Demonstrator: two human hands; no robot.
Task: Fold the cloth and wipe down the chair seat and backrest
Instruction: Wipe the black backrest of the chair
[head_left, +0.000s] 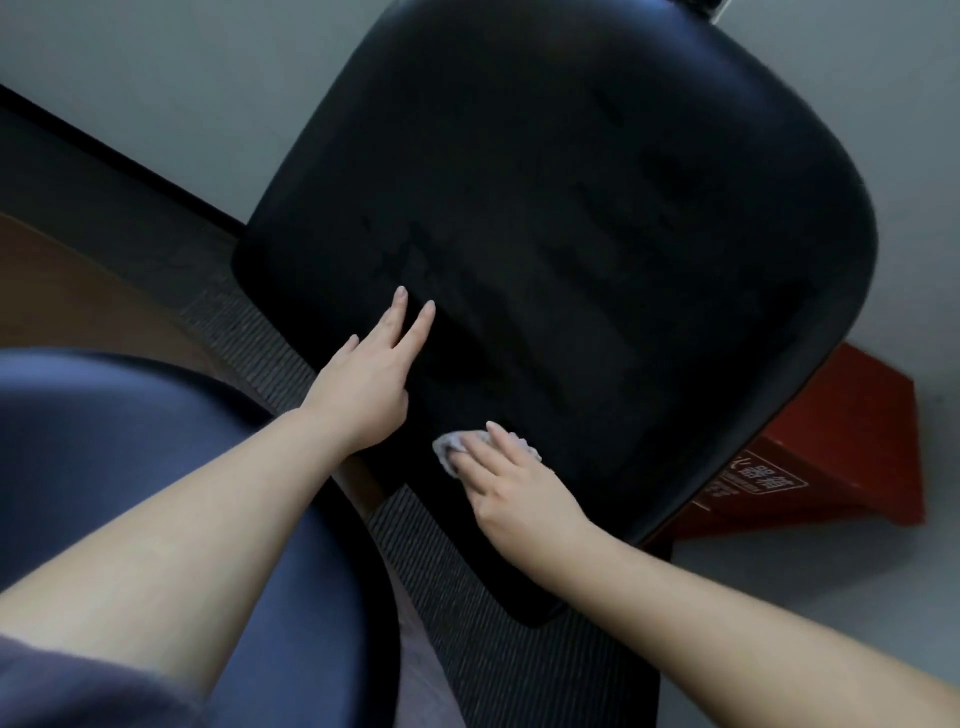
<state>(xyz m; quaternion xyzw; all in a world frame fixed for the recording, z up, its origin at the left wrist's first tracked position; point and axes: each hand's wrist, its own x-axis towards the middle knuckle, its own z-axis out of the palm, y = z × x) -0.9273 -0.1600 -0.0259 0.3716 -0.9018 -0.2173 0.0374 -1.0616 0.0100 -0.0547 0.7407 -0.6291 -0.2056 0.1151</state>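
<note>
While my right hand (519, 491) presses the small, crumpled pale cloth (445, 451) onto the glossy black chair (571, 208) near its lower edge, straight fingers hiding most of it, my left hand (363, 387) lies flat at the cloth's 10 o'clock, fingers straight and slightly spread. A red box (810, 467) sits at 3 o'clock, a blue cushion (130, 441) at 8 o'clock.

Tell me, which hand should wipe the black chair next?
Right. The right hand presses the cloth against the black chair; the left hand rests flat on it, without any cloth.
</note>
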